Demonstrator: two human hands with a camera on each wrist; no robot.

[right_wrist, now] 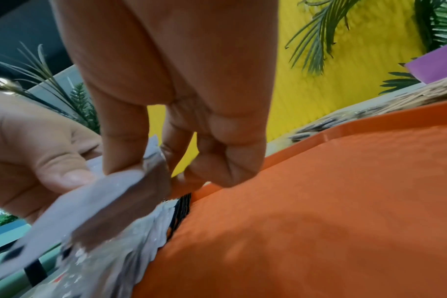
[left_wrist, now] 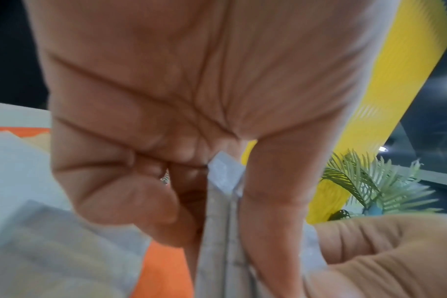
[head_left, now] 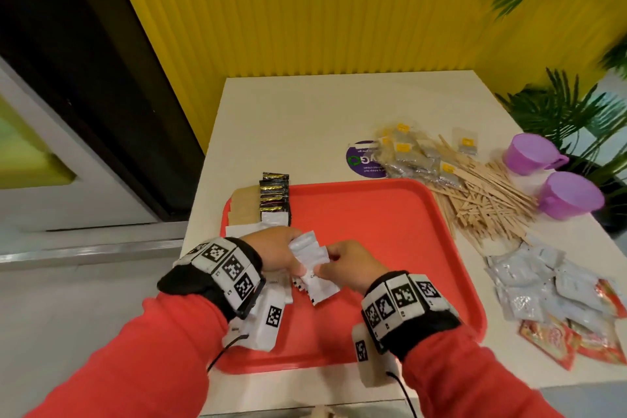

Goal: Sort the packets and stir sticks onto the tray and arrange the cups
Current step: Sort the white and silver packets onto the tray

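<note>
Both hands meet over the left part of the red tray (head_left: 390, 231). My left hand (head_left: 281, 251) grips a small bundle of white packets (head_left: 310, 253), held between thumb and fingers (left_wrist: 225, 221). My right hand (head_left: 342, 263) pinches the same white packets (right_wrist: 110, 193) from the right. A row of black-and-gold packets (head_left: 274, 197) and brown packets (head_left: 242, 205) lies along the tray's left side. On the table to the right lie wooden stir sticks (head_left: 485, 197), clear yellow-tagged packets (head_left: 410, 154), silver and red packets (head_left: 549, 295) and two purple cups (head_left: 529, 153) (head_left: 570, 195).
The cream table (head_left: 305, 119) stands against a yellow ribbed wall (head_left: 305, 10). Green plants (head_left: 570, 105) crowd the right edge behind the cups. A purple round sticker (head_left: 361, 159) sits on the table beyond the tray. More white packets (right_wrist: 110, 262) lie under the hands.
</note>
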